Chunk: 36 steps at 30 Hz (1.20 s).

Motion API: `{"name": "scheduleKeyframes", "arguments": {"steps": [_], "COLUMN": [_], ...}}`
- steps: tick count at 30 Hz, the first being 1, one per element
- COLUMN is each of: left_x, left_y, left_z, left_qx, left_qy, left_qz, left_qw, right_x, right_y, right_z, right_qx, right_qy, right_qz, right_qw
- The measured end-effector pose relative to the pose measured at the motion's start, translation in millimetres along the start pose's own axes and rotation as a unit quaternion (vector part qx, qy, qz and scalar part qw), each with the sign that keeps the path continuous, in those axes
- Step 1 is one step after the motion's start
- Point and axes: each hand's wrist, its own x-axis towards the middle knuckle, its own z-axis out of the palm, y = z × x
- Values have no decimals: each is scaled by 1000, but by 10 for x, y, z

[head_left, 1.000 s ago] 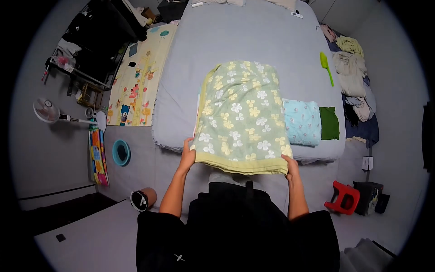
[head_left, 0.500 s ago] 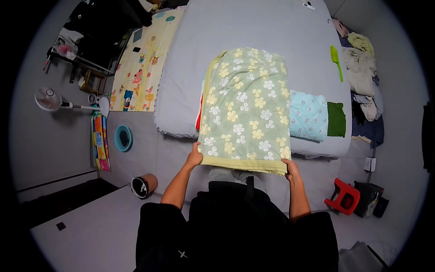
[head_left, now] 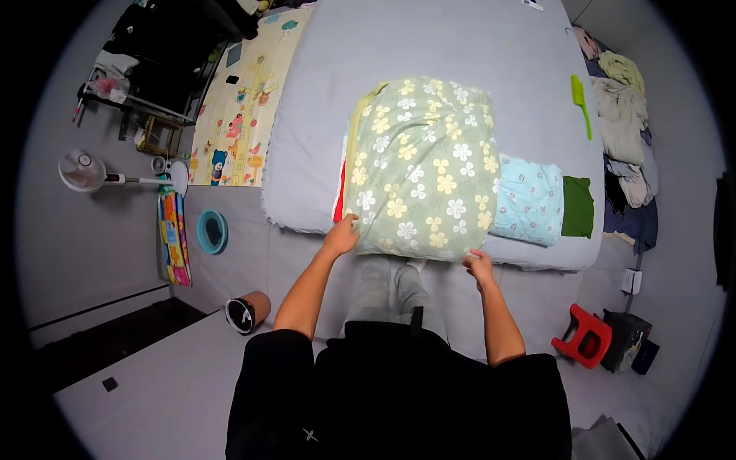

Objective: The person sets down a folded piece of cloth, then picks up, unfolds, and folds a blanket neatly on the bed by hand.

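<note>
A green blanket with white and yellow flowers (head_left: 418, 169) lies folded near the front edge of the grey bed. My left hand (head_left: 342, 234) is at its lower left corner, thumb and fingertips slightly apart against the cloth. At the lower right corner is my right hand (head_left: 479, 267), its fingers loosely bent and parted, close to the edge. The blanket's front edge now looks rounded, with no yellow border showing there. Something red (head_left: 340, 198) peeks out along its left side. Right of the blanket lie a light blue patterned folded cloth (head_left: 529, 201) and a dark green one (head_left: 577, 207).
A bright green brush (head_left: 580, 103) lies on the bed's right side, with heaped clothes (head_left: 621, 123) beyond. On the floor are a teal basin (head_left: 212, 231), a bin (head_left: 248, 312) and a red stool (head_left: 584, 337). A fan (head_left: 83, 171) stands left.
The blanket's front border has gone from view and its front edge has drawn back towards the bed. Both hands have moved up and inward, and their grips have loosened.
</note>
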Motion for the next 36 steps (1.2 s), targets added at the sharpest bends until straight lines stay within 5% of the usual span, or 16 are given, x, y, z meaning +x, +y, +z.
{"name": "scheduleKeyframes", "arguments": {"steps": [4,11,15,22,28,33,36], "left_x": [251,898,1417,3111,4490,5347,5687], "left_y": [424,797,1161,1153,1055,1054,1168], "left_z": [-109,-449,-919,-1459,-1511,-1328,-1283], "left_qx": [-12,-4,-11,10,74,56,72], "left_qy": [-9,43,68,85,138,223,212], "left_qz": [34,118,74,30,52,123,109], "left_qw": [999,992,995,996,986,965,968], "right_x": [-60,-15,152,944,1544,2259,2508], "right_y": [-425,-1036,-1641,-2736,-3629,-3665,-3600], "right_z": [303,664,936,1646,2150,2343,2390], "right_qx": [11,6,5,-71,-255,-316,-339], "right_qy": [-98,-107,-105,-109,-55,-26,-48], "right_qz": [9,20,-1,-198,-269,-352,-315], "right_qw": [995,994,994,971,927,881,885]}}
